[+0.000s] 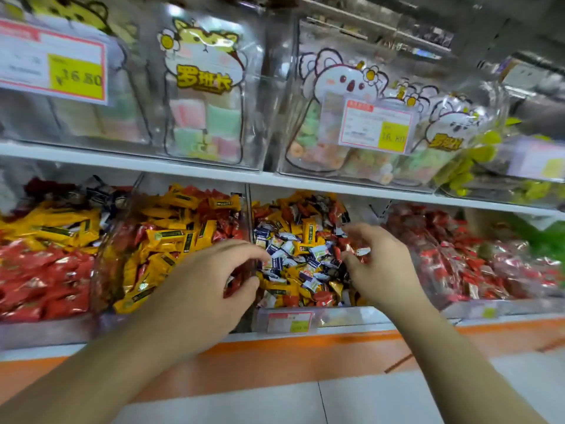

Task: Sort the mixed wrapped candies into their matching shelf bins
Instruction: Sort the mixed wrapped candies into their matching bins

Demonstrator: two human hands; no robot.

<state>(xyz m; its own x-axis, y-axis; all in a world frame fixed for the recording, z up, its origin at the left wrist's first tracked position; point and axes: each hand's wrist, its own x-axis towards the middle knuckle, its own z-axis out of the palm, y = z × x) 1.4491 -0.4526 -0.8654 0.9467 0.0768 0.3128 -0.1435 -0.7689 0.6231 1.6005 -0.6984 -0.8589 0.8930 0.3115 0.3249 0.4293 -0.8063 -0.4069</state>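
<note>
Your right hand (377, 260) pinches a red-wrapped candy (357, 250) over the mixed centre bin (305, 249), lifted clear so it can go to the red bin (477, 258) just beside it. Your left hand (211, 278) hovers at the divider, fingers curled; whether that grip holds anything, you cannot tell.

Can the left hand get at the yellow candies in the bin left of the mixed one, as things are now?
Probably yes: the left hand is over that bin's open top, nothing covers the yellow candies.
</note>
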